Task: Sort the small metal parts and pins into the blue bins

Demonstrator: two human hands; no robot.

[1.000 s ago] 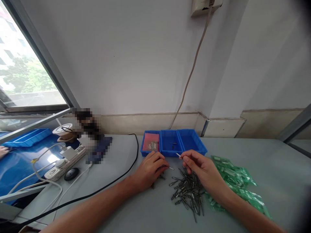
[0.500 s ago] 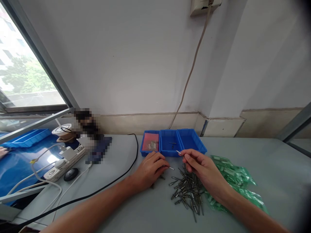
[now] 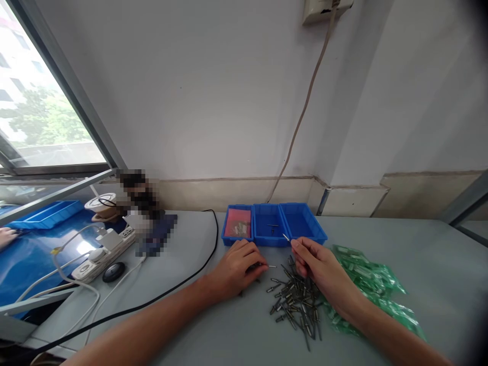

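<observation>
My left hand (image 3: 239, 267) rests low over the table, thumb and fingers pinched on a blind rivet (image 3: 272, 266) whose pale end sticks out to the right. A second blind rivet (image 3: 286, 238) is pinched between the fingertips of my right hand (image 3: 316, 262), its silvery end tilted up and leftward in front of the blue bins. Below that hand lies a loose pile of blind rivets (image 3: 293, 302). A few more rivets are partly hidden under my left hand. The middle blue bin (image 3: 263, 212) holds a couple of rivets.
The left blue bin (image 3: 224, 235) contains a pink bag with small parts. Beside it stands the right blue bin (image 3: 301, 218). Green plastic packets (image 3: 366, 277) lie right of the pile. A black cable (image 3: 168, 292), a mouse (image 3: 113, 272) and a power strip (image 3: 86, 269) are at left.
My right hand has shifted slightly right with its rivet, whose exposed end now points more steeply upward. My left hand keeps its pinch in nearly the same place. The view has shifted slightly.
</observation>
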